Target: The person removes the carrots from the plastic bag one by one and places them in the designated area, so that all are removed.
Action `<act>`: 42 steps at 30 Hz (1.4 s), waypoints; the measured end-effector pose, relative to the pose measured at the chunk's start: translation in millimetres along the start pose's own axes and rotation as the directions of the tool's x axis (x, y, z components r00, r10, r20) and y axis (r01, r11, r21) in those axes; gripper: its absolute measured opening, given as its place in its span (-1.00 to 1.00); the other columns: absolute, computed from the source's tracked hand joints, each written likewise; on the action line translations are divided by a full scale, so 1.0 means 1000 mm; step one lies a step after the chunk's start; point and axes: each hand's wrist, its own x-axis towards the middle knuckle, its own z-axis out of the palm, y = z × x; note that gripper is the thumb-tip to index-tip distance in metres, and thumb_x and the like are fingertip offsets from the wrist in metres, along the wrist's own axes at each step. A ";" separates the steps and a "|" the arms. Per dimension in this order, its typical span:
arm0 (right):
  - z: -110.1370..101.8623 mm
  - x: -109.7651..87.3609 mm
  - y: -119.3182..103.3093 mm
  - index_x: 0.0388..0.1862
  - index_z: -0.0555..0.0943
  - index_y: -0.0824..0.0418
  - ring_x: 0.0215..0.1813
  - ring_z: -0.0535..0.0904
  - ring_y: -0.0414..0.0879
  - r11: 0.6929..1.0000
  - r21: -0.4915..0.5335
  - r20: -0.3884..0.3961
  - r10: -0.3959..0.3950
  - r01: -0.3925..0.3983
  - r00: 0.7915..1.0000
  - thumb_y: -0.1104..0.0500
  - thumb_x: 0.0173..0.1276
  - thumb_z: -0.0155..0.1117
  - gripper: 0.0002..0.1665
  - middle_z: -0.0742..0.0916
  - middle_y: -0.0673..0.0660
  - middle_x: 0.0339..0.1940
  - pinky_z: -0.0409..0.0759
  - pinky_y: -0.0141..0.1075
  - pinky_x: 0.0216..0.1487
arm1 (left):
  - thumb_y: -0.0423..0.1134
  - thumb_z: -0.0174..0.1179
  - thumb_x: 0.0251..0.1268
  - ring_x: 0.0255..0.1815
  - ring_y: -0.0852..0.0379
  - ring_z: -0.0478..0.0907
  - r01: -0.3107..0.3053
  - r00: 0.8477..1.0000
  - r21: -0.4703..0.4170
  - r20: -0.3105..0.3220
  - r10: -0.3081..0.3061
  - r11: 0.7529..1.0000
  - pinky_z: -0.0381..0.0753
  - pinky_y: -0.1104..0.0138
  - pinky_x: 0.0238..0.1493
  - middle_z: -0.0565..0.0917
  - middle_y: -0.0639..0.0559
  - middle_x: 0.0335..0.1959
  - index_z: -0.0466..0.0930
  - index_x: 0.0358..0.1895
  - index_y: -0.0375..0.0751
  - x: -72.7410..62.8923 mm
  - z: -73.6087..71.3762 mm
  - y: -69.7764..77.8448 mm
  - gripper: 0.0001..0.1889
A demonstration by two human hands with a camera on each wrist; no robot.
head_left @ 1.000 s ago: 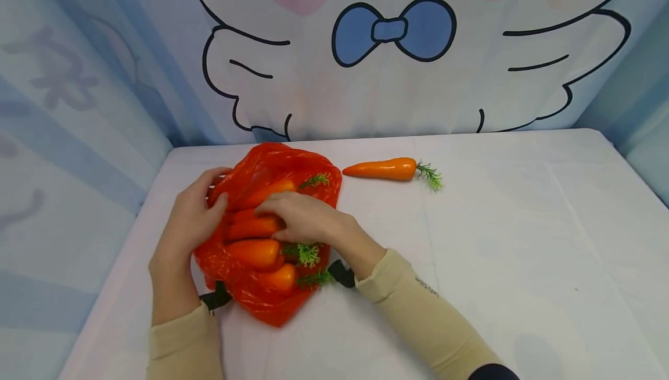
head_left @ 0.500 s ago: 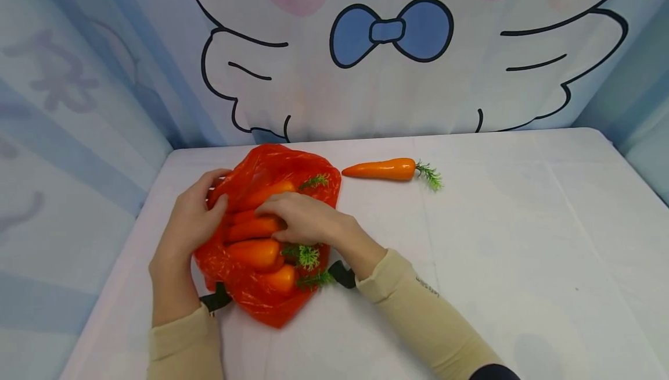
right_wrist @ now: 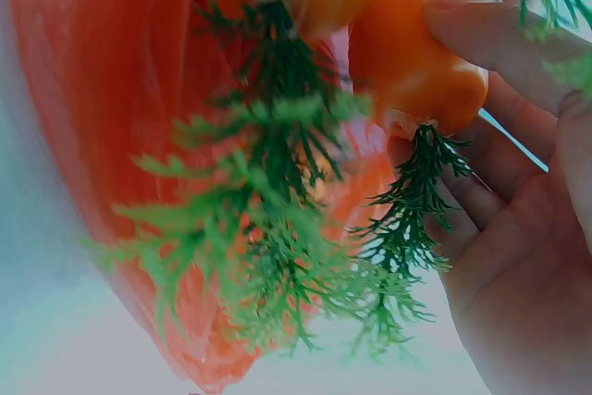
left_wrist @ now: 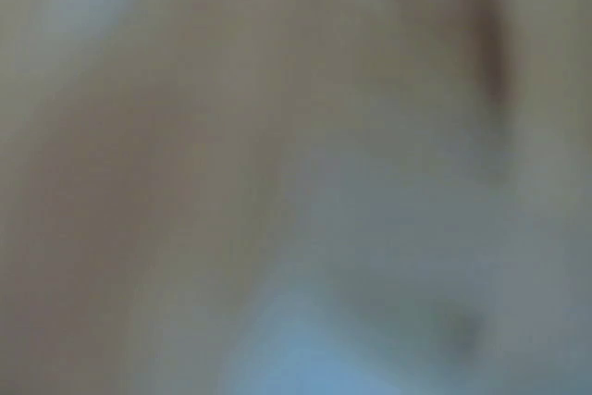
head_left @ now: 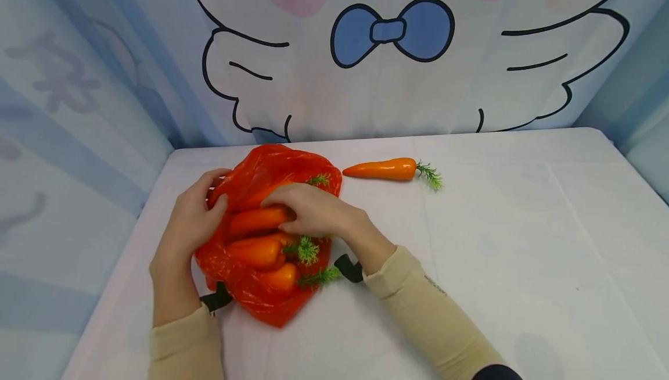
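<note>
A red plastic bag [head_left: 308,165] lies spread toward the left of the white-covered counter [head_left: 522,223], with several glossy orange carrots inside it, thick ends and leaves toward the right. The left hand [head_left: 193,217] holds the bag's left side, thumb on the near face and fingers bent over the edge; the left wrist view is too blurred to add anything. The right hand [head_left: 319,211] reaches in from the right, its grip closed round the thick end of the upper-middle carrot [head_left: 256,221], which lies in the bag with its tip to the left. The right wrist view shows the thumb against a carrot's side and fingers passing behind it.

Beyond the grip, the far carrot's leaves [head_left: 319,180] show above the knuckles. On the near side lie the middle carrot [head_left: 256,252] and the near carrot [head_left: 282,278], whose leaves reach past the bag's edge. A loose carrot [head_left: 384,169] rests outside, its tip just beside the bag.

The step in hand seems to be taking hold of one carrot among the others. The next move probably calls for a steady left hand on the bag while the right keeps that carrot clear of neighbouring leaves and film.
</note>
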 end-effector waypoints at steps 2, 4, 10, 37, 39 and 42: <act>-0.003 -0.002 0.001 0.32 0.58 0.09 0.31 0.44 -0.16 1.000 -0.004 -0.005 0.012 -0.013 1.000 0.21 0.37 0.39 -0.47 0.62 -0.03 0.25 0.36 -0.33 0.36 | -0.27 -0.03 0.54 0.12 -0.24 0.46 0.002 1.000 -0.002 0.000 -0.002 1.000 0.49 -0.21 0.19 0.50 -0.28 0.24 0.27 0.49 -0.14 0.000 0.000 0.000 -0.50; -0.006 -0.004 0.002 0.33 0.57 0.09 0.34 0.42 -0.14 1.000 -0.005 -0.011 0.021 -0.021 1.000 0.21 0.38 0.39 -0.47 0.61 -0.02 0.27 0.35 -0.30 0.38 | -0.27 -0.03 0.54 0.12 -0.24 0.46 0.005 1.000 -0.004 0.001 -0.005 1.000 0.49 -0.20 0.19 0.49 -0.28 0.25 0.27 0.49 -0.14 0.000 0.000 0.001 -0.50; -0.011 -0.008 0.006 0.33 0.57 0.07 0.34 0.42 -0.12 1.000 0.006 -0.023 0.030 -0.029 0.999 0.21 0.39 0.37 -0.47 0.60 -0.01 0.29 0.36 -0.29 0.38 | -0.28 -0.03 0.55 0.14 -0.24 0.46 0.010 1.000 -0.002 0.006 -0.010 1.000 0.50 -0.19 0.19 0.48 -0.28 0.26 0.25 0.50 -0.14 0.000 0.001 0.001 -0.49; -0.036 -0.044 0.040 0.27 0.59 0.16 0.12 0.49 -0.08 0.988 0.124 -0.124 0.104 -0.089 0.987 0.29 0.37 0.35 -0.52 0.61 0.03 0.23 0.54 -0.21 0.18 | -0.30 -0.02 0.52 0.11 -0.23 0.47 -0.005 1.000 -0.004 -0.009 0.005 1.000 0.49 -0.18 0.20 0.51 -0.27 0.22 0.27 0.48 -0.16 0.001 -0.002 -0.001 -0.50; -0.037 -0.047 0.044 0.27 0.59 0.17 0.05 0.50 -0.07 0.988 0.131 -0.133 0.094 -0.076 0.987 0.30 0.37 0.35 -0.52 0.63 0.04 0.19 0.56 -0.14 0.13 | -0.30 -0.01 0.52 0.11 -0.23 0.47 -0.005 1.000 0.000 -0.012 0.005 1.000 0.49 -0.19 0.20 0.51 -0.27 0.22 0.28 0.48 -0.16 0.001 -0.003 -0.001 -0.50; -0.038 -0.053 0.048 0.26 0.60 0.18 -0.03 0.50 -0.06 0.989 0.129 -0.142 0.094 -0.075 0.985 0.30 0.36 0.35 -0.52 0.63 0.04 0.15 0.58 -0.06 0.05 | -0.29 -0.01 0.52 0.11 -0.23 0.48 0.001 1.000 0.001 -0.010 -0.001 1.000 0.50 -0.19 0.19 0.50 -0.27 0.23 0.27 0.49 -0.15 0.001 -0.002 -0.002 -0.49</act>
